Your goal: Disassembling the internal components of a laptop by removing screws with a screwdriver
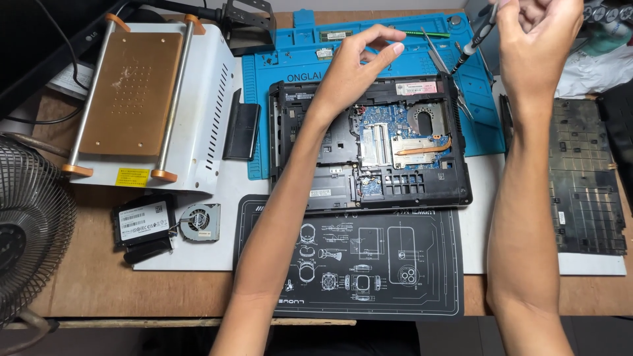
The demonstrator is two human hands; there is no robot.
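I am at an electronics repair workbench: an opened laptop (369,148) lies on a blue repair mat (290,72), a white heating-plate machine (148,99) stands at the bench's far left corner, and a loose cooling fan (200,222) lies nearby.

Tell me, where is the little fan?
In the head view, the little fan lies at lower left on the white sheet, beside the black hard drive and left of the black mat.
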